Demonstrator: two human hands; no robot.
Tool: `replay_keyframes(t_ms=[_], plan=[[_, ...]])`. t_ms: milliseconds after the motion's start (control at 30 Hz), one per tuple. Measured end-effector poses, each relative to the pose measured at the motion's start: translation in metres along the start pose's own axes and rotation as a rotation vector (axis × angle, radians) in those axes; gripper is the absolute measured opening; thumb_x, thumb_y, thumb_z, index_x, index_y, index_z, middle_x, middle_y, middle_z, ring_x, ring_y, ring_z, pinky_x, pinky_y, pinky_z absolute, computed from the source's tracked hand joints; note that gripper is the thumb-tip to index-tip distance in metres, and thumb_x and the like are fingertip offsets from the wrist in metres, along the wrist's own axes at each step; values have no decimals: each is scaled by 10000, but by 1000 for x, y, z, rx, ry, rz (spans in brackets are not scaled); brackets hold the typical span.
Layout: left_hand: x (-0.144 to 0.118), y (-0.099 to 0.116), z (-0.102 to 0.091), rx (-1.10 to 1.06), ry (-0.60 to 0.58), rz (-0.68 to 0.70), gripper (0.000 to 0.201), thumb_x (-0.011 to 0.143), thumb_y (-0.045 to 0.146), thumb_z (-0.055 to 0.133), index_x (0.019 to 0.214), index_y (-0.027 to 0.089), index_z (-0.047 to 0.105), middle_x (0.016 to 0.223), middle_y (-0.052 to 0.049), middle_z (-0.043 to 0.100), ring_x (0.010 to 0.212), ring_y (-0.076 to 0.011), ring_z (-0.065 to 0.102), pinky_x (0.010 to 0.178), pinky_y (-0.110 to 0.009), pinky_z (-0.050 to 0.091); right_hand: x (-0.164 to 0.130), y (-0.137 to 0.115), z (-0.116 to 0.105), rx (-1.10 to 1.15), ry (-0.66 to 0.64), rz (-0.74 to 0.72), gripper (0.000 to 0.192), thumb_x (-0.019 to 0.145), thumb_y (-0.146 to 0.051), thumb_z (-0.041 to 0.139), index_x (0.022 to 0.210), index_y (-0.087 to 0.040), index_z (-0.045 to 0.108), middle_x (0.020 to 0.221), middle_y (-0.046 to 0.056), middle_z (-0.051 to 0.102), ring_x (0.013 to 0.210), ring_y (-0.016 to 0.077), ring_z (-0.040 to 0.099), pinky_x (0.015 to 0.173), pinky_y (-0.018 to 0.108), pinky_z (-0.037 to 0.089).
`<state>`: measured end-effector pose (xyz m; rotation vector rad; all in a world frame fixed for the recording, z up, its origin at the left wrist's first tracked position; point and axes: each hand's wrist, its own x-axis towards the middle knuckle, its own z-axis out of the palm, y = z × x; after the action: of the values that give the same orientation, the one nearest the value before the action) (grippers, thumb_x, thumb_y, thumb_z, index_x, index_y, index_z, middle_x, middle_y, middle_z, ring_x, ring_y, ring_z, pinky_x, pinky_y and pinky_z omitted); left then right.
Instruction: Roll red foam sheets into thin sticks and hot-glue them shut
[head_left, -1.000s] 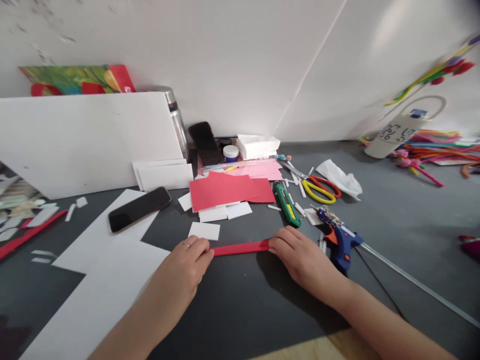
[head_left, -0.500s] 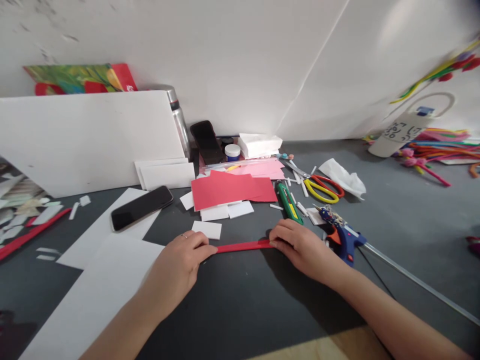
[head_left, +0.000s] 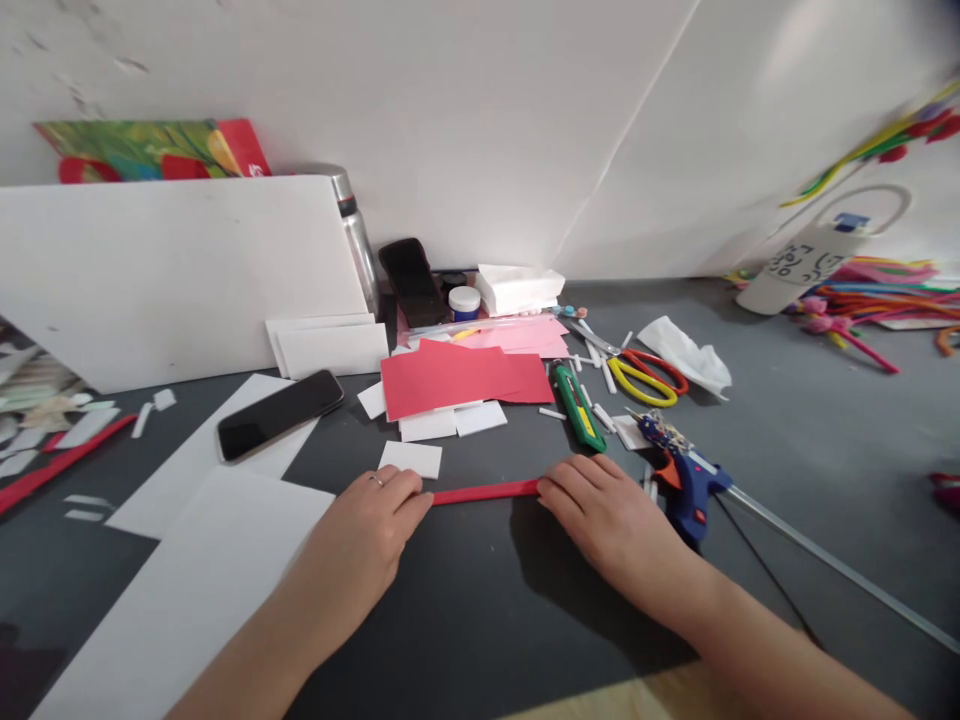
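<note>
A narrow red paper strip (head_left: 486, 492) runs level between my two hands, low over the dark grey table. My left hand (head_left: 379, 525) is closed on its left end, thumb and fingers together. At the other end my right hand (head_left: 596, 510) has its fingers bent over the strip, gripping it. Both tips of the strip are hidden under the fingers. Just beyond my left hand lies a small white card (head_left: 410, 459). Red paper pieces (head_left: 465, 382) rest on white cards farther back. A green utility knife (head_left: 577, 408) lies beyond my right hand.
A blue glue gun (head_left: 694, 495) with a long clear stick lies right of my right hand. Scissors (head_left: 645, 375) lie behind it. White sheets (head_left: 225, 560) and a phone (head_left: 281, 413) are at left, before a standing white board (head_left: 180, 280). A bottle (head_left: 802, 255) stands back right.
My right hand has flattened a little, its fingers now laid farther over the strip's end. My left hand and the strip stay nearly in place.
</note>
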<state>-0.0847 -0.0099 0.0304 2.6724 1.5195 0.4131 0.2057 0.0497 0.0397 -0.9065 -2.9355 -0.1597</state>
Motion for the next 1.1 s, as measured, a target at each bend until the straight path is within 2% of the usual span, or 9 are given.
replay_keyframes(t_ms=[267,467,567,633,733,833,900,1000,1100], plan=[[5,8,2,72,-32,-40,264,961,64,385,946,152,634,931,-94,623,886,-255,585,813,-449,501,6,7,7,116,20,91,278,847,50,434,990,-115,607,1029,149,613,945,281,548,851,423,432],[13,17,-8,13,113,-8,342,993,73,338,1269,122,535,991,-102,638,914,-250,595,816,-419,495,27,8,-42,535,116,144,179,920,-39,421,932,-168,544,871,57,584,749,177,524,681,303,404],[25,21,-25,-62,191,-37,392,1012,117,315,1350,132,513,944,-97,634,843,-241,591,725,-376,477,43,12,-58,872,235,287,115,985,-214,486,903,-194,564,786,6,584,685,141,511,633,270,386],[35,25,-37,-254,187,-133,368,1029,208,335,1311,155,565,927,-89,617,822,-230,579,711,-362,459,52,15,-59,1169,343,403,165,975,-335,551,885,-199,573,708,-21,560,634,125,503,597,257,380],[47,35,-45,-878,49,-400,341,1025,359,400,1197,182,636,793,-19,523,675,-147,504,589,-264,398,60,13,-49,1617,466,410,248,935,-438,613,916,-192,591,651,-45,526,569,101,472,563,245,368],[50,44,-36,-1628,-163,-625,337,995,428,476,1101,166,660,661,67,324,480,-56,215,439,-191,177,61,7,-35,1860,397,310,264,883,-425,691,887,-172,616,615,-67,470,511,67,393,514,223,311],[47,48,-25,-1950,-264,-647,303,967,416,543,1045,151,666,654,80,289,471,-41,127,422,-179,120,60,4,-26,1948,349,326,270,872,-415,709,845,-158,629,582,-77,438,480,51,335,482,214,256],[41,53,-9,-2179,-387,-628,312,925,462,603,1008,164,648,643,93,263,458,-38,85,401,-169,98,56,3,-17,2057,233,345,293,861,-429,714,845,-143,649,562,-81,438,448,35,253,451,209,194],[39,58,-3,-2020,-387,-663,372,926,566,539,972,200,590,639,96,257,457,-53,83,407,-179,114,56,1,-16,2009,192,403,325,834,-446,730,794,-141,626,539,-80,460,424,28,253,427,200,177]])
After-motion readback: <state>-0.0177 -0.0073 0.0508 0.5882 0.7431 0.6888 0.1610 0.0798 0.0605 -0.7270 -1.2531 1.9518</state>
